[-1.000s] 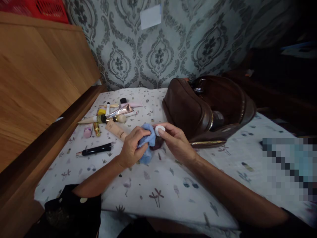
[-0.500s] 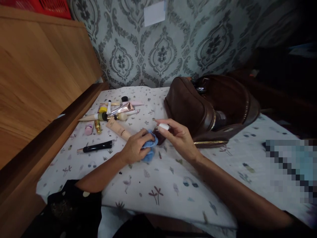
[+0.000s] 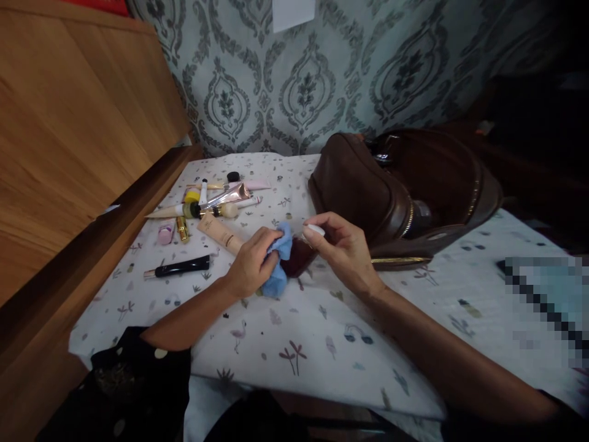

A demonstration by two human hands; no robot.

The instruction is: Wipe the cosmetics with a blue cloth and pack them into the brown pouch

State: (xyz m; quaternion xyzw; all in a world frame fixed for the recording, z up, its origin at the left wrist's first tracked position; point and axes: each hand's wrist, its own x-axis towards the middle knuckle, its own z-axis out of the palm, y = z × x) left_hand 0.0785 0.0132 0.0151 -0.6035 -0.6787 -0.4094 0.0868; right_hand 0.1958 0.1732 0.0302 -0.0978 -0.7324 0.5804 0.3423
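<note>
Bunched in my left hand (image 3: 252,263) is a blue cloth (image 3: 276,280), its folds pressed up beside a small dark red bottle (image 3: 298,258). The bottle has a white cap (image 3: 313,231) and leans to one side, low over the tabletop. My right hand (image 3: 345,247) pinches it at the cap between thumb and fingers. Part of the bottle is covered by the cloth. Just beyond my left hand lies a beige tube (image 3: 219,233), and a black tube (image 3: 183,267) lies further left.
A brown leather bag (image 3: 354,178) stands unzipped behind my right hand. Several cosmetics, among them a yellow-lidded jar (image 3: 192,194), a gold lipstick tube (image 3: 183,229) and a pink bottle (image 3: 166,231), lie at the back left. A wooden panel (image 3: 87,104) borders the left side.
The bottle has tipped further over, its cap swinging right. The blue cloth has risen along its left side. The whole view has shifted slightly.
</note>
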